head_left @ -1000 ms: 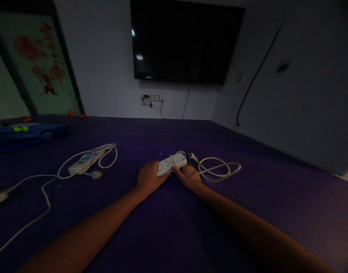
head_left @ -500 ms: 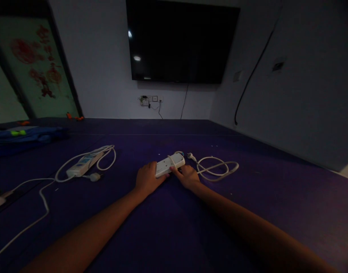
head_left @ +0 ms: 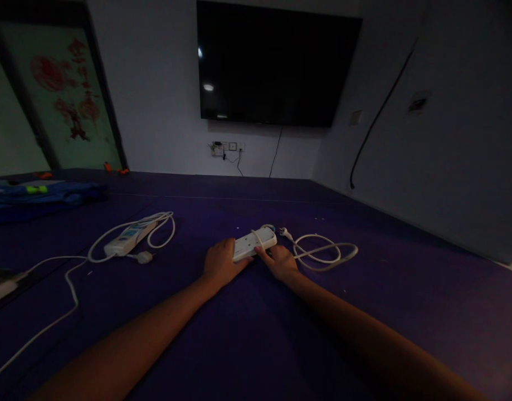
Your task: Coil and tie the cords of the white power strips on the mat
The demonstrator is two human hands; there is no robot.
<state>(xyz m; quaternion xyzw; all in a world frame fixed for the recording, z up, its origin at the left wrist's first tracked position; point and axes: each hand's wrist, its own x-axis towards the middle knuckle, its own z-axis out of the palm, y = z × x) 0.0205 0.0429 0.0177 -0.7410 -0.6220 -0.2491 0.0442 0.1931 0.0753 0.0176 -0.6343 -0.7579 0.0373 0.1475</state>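
A white power strip (head_left: 246,245) is held just above or on the purple surface; I cannot tell which. My left hand (head_left: 220,262) grips its left end, with the thumb along the near edge. At the right end, my right hand (head_left: 279,260) has its thumb pressed on the white cord (head_left: 259,238) that crosses the strip's top. Its other fingers are partly hidden behind the strip. From there the cord runs right into a loose loop (head_left: 347,257), and its plug (head_left: 285,233) lies just beyond my right hand.
A second white power strip (head_left: 128,240) lies to the left with its cord looped over it and a plug (head_left: 144,257) beside it. Another white cord (head_left: 74,289) trails at the far left. Blue cloth (head_left: 67,192) lies behind. A television (head_left: 276,64) hangs on the wall.
The whole view has shifted slightly, so everything appears a little further right. Both hands keep the same hold on the power strip and its cord.
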